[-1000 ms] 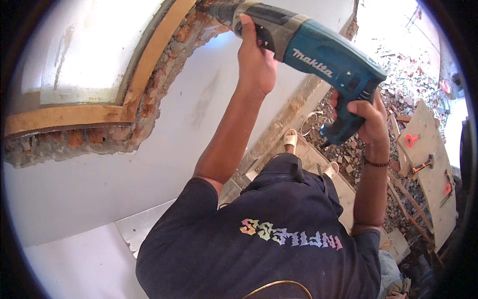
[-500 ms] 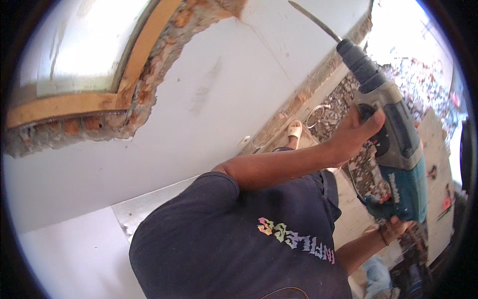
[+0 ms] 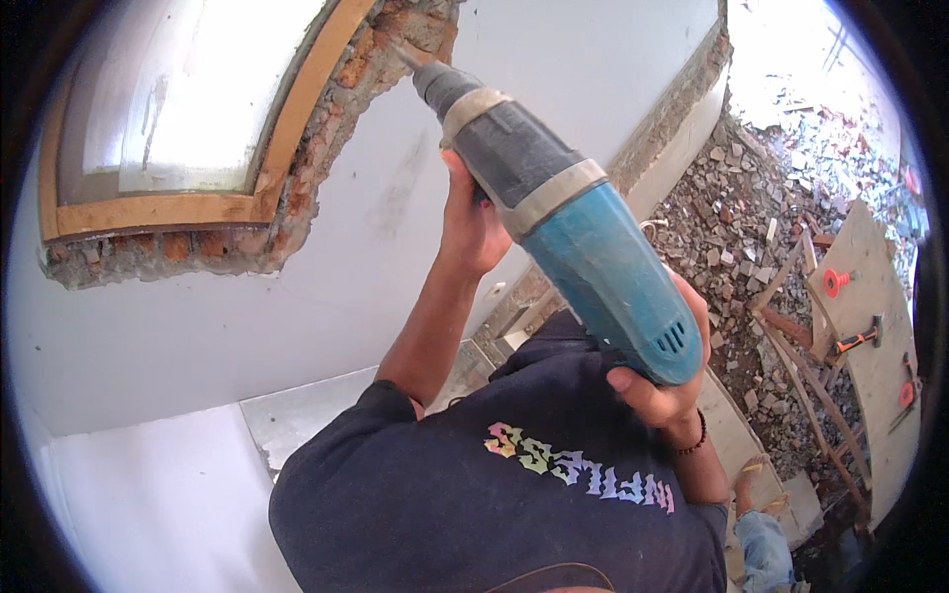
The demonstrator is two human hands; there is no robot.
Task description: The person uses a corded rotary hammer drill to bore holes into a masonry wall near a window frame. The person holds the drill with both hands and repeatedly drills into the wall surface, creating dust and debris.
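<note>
With both hands I hold a teal, grey and black rotary hammer (image 3: 603, 267), raised and tilted toward the upper left. My left hand (image 3: 473, 222) is wrapped round a grip near its front; part of the fingers is behind the tool. My right hand (image 3: 664, 395) closes round the rear end, its fingers partly hidden by the housing. The chisel bit (image 3: 407, 56) looks blurred and overlaps the exposed brick and mortar (image 3: 381, 69) beside the window frame. Whether its tip touches the brick I cannot tell.
A wooden window frame (image 3: 287, 138) sits in the white wall (image 3: 395, 178) at the left. Broken rubble (image 3: 717, 212) covers the ground at the right. A board (image 3: 870, 306) there carries a hammer (image 3: 858, 338) and orange-red reels. A leg in light blue jeans (image 3: 763, 549) shows at the lower right.
The rotary hammer has swung from the right toward the upper left, its bit now at the broken brick edge. Both hands have moved left with it and keep their hold.
</note>
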